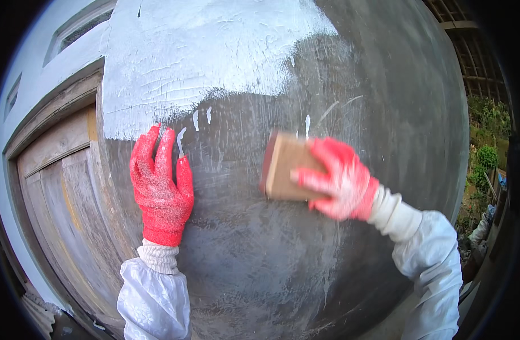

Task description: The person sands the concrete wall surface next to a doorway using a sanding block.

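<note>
The step in hand looks to be rubbing down the grey wall (243, 249) with a block (291, 169), judging by how the block is held up at the bare surface. The right hand (340, 182) grasps it: the gloved fingers and thumb grip its right side, leaving the left side, with its dark red edge, free. Hand and block are both blurred, so whether the block presses on the wall or is just off it I cannot tell.

The left hand (162, 195) holds nothing. Its fingers are loosely spread over the wall, their tips near the ragged edge of the white coat (209, 51); whether the palm bears on the surface is hidden.

The block lies immediately left of the right hand, within its grip, and well apart from the left hand — a stretch of bare wall sits between the two. White drips (307, 126) mark the wall near the block, and others show near the left fingertips. A wooden door (67, 187) stands to the left, and greenery (487, 158) shows far off to the right.

As I judge it, the next move calls for a firm hold and an even press — the block's face flat to the wall, with the left hand clear of its path.
</note>
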{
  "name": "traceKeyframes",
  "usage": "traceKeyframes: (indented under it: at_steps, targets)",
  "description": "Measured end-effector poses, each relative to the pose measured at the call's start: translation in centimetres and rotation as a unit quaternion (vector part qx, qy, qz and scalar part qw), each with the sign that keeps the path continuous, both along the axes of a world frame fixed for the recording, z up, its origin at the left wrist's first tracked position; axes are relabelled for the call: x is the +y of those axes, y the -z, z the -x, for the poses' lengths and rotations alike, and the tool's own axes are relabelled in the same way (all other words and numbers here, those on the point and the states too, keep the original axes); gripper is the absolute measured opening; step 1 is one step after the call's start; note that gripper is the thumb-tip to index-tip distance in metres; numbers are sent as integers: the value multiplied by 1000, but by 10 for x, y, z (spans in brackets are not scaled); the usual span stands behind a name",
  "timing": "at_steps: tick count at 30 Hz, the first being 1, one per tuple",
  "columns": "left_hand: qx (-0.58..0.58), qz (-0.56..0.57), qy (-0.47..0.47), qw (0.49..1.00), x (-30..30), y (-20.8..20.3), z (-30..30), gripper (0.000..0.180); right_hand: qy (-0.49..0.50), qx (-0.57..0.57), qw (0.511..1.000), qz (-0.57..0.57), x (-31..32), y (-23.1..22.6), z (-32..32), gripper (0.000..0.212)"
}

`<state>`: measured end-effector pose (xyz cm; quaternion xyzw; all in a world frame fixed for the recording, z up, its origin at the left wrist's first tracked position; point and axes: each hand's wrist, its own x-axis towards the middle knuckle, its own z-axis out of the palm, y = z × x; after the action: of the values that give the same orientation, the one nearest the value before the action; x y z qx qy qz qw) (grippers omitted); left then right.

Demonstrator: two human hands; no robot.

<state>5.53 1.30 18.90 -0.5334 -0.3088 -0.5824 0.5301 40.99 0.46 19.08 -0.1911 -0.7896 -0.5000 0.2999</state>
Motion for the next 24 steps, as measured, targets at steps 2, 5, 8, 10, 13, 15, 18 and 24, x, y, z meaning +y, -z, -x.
traceKeyframes:
  at_steps: [2,5,8,10,13,15,18,24]
  targets:
    - [0,-3,4,1000,-4,-2,-2,51,-42,118,989,-74,13,-78,-5,84]
    - [5,-4,14,1000,-1,-5,-11,50,57,331,938,-87,22,-181,-31,82]
    - [3,-10,7,1000,1,-5,-11,50,51,474,879,20,8,-207,-16,85]
    - [0,-23,13,1000,0,-5,-11,49,64,475,878,13,13,-189,-12,85]
    - [-1,-27,11,1000,4,-4,-5,49,21,297,951,-86,20,-84,14,80]
    - [-10,-8,-9,1000,8,4,11,48,-34,128,991,16,18,28,37,75]
    - [0,-32,7,999,10,-4,-4,45,55,-150,982,96,-7,203,10,72]
    - [14,-44,18,999,15,-8,-12,43,78,-303,946,85,-6,247,-9,75]
